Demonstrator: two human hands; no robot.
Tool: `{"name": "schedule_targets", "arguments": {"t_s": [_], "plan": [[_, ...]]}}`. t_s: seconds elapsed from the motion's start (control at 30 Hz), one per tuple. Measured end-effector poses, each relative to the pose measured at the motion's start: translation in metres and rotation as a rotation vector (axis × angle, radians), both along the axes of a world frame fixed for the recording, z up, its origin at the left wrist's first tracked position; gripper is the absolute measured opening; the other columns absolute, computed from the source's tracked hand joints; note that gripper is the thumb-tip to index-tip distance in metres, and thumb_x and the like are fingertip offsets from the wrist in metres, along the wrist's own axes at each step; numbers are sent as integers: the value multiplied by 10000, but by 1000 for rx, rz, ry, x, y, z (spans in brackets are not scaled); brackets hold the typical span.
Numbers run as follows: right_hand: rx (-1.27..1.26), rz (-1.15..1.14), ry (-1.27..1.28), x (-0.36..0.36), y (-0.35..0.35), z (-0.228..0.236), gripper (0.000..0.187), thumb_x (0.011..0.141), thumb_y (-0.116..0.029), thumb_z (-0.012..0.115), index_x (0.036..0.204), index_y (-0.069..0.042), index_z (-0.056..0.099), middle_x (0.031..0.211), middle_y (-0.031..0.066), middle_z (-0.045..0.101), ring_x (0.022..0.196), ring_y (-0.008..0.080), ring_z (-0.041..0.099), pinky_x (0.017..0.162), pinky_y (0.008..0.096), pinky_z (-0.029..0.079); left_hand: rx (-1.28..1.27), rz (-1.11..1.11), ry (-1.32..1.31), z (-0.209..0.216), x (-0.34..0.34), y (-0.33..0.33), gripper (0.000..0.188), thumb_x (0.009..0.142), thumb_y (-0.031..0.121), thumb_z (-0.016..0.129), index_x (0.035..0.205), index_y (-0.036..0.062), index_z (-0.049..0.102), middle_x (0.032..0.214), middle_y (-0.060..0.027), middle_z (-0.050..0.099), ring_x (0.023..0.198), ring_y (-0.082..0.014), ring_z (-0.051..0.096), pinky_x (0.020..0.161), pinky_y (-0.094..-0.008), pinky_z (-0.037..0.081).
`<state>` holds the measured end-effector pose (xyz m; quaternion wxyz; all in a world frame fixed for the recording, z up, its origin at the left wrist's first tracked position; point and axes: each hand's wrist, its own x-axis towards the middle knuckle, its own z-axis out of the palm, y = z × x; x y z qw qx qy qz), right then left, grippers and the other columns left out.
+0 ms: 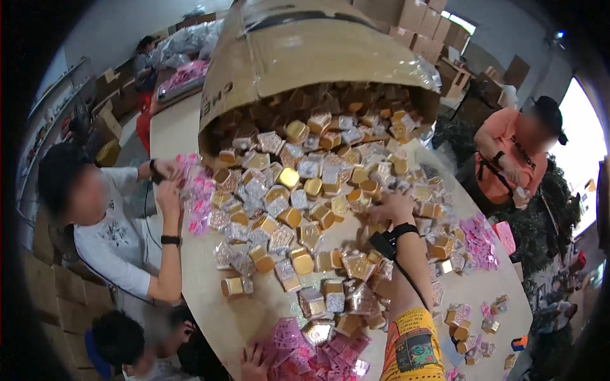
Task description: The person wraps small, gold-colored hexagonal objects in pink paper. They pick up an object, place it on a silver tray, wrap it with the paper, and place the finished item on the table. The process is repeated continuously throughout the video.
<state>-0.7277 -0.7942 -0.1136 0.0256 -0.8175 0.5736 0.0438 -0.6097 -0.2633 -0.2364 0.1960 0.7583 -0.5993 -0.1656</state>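
Observation:
My right hand (393, 208), in a yellow printed sleeve with a dark band and small device at the wrist, reaches into a wide heap of small gold-and-clear faceted pieces (302, 260). Its fingers look spread over the pieces and are partly hidden by them; none is plainly lifted. At the lower edge, my left hand (253, 364) lies with fingers apart on the table, touching or just beside a pile of pink printed packets (292, 349). Some pieces look wrapped in clear film.
A large cardboard box (318, 54) lies on its side, spilling pieces onto the pale table (210, 273). A person in white (117, 235) handles pink packets at the left; another in orange (511, 152) stands at the right. More pink packets (481, 244) lie near the right edge.

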Motion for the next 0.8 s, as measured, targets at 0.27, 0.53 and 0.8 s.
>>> {"name": "schedule_targets", "arguments": {"t_s": [0.27,0.53,0.8], "plan": [[282,149,-123,-22,40,-45,791,526,-702,674,1142,-209,614,1240,177,479,1135,429,448,920,552,368,45,6,-53,1,-7,-3,888,657,726,529,1292,109,461,1416,-193,291,1329,-401,212,1039,-590,113],[112,222,-361,-73,101,-28,569,680,-477,676,1138,-155,580,1262,209,452,1162,421,425,946,506,373,-66,-3,-48,5,-9,-14,782,675,636,586,1274,146,478,1406,-179,313,1329,-375,225,1050,-572,128],[245,210,-604,-168,260,91,274,759,-273,626,878,-26,633,819,157,605,797,337,590,706,404,468,-165,7,-17,4,-6,-5,694,762,509,542,1298,83,426,1388,-204,318,1312,-385,246,1057,-547,143]]}}
